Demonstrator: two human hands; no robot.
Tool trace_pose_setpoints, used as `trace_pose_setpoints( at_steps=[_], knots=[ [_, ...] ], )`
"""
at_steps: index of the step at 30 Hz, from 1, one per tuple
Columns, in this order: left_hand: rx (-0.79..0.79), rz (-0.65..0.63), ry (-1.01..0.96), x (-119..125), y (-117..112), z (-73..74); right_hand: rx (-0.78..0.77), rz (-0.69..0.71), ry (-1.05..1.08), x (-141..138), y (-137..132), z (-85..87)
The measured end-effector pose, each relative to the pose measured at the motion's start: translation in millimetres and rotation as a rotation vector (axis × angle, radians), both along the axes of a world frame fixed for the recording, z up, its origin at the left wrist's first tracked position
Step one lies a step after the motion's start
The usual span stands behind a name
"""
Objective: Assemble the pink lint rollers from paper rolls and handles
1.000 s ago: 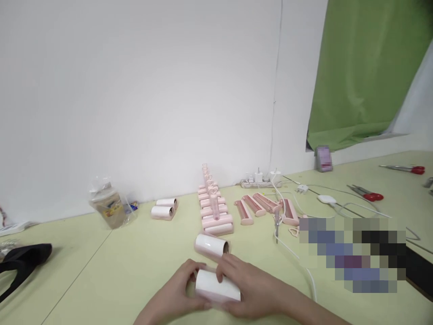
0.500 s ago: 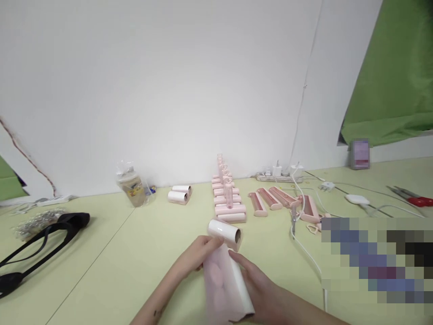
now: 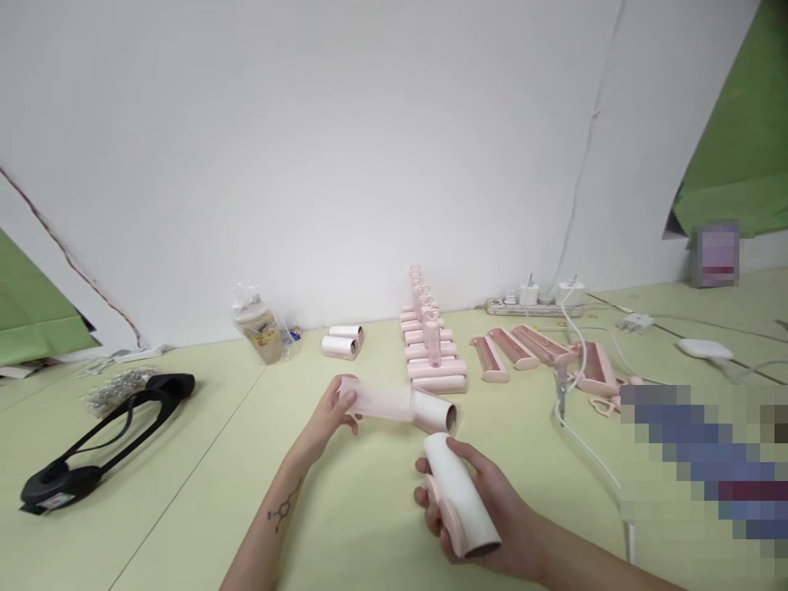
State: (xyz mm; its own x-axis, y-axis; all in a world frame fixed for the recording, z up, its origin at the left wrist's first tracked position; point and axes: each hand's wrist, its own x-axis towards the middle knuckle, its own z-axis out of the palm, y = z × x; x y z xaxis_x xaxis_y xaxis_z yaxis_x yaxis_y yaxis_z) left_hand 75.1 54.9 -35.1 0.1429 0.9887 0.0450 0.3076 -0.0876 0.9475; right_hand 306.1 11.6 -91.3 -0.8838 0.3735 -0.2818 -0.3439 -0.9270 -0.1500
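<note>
My right hand [image 3: 486,513] is wrapped round a white paper roll [image 3: 460,501] with a pink piece against its underside, lifted off the table near me. My left hand [image 3: 329,419] pinches the end of a translucent pink cover [image 3: 378,400], held out level to the left of the roll. Just behind the cover lies another white roll [image 3: 436,412] on the pale green table [image 3: 203,509]. The cover and the held roll are apart.
Stacked pink rollers [image 3: 431,361] and pink covers [image 3: 529,353] lie further back, with two white rolls [image 3: 341,342] and a bagged jar [image 3: 262,328] to the left. A black strap device [image 3: 104,443] lies far left. White cables [image 3: 584,427] and a power strip [image 3: 533,308] run right.
The pink cover has come off the white roll: my left hand carried it up and left, my right hand kept the roll. The view has swung to the left.
</note>
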Motion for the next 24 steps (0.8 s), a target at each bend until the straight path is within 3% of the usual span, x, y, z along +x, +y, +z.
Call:
trace_pose_setpoints(
  at_steps=[4,8,11,14,16,18,20,22,24],
  knots=[
    [0.038,0.105,0.086,-25.2,2.8,-16.0,0.026,0.072,0.022,-0.3,-2.2,-4.0],
    [0.010,0.178,0.245,-40.0,4.1,-22.8,0.056,0.075,-0.004,0.6,-2.6,-0.7],
    [-0.016,0.213,0.358,-44.2,4.5,-21.1,0.080,0.008,-0.065,2.9,-0.5,7.8],
    [0.164,0.284,0.460,-30.0,0.1,-14.7,0.112,-0.140,-0.149,3.8,2.4,17.3],
    [0.271,0.162,0.430,-7.2,-9.4,-10.6,0.104,-0.240,-0.184,2.1,4.0,20.6],
    [0.254,-0.138,0.296,21.4,-24.2,-9.9,0.074,-0.315,-0.190,-1.3,5.0,20.6],
    [0.246,-0.337,0.207,47.6,-40.1,-13.4,0.070,-0.361,-0.179,-4.9,5.3,18.7],
    [0.230,-0.397,0.143,64.8,-51.3,-19.6,0.096,-0.408,-0.173,-7.4,4.7,16.8],
    [0.207,-0.371,0.067,71.0,-54.8,-25.3,0.139,-0.445,-0.191,-7.9,3.0,15.7]
  ],
)
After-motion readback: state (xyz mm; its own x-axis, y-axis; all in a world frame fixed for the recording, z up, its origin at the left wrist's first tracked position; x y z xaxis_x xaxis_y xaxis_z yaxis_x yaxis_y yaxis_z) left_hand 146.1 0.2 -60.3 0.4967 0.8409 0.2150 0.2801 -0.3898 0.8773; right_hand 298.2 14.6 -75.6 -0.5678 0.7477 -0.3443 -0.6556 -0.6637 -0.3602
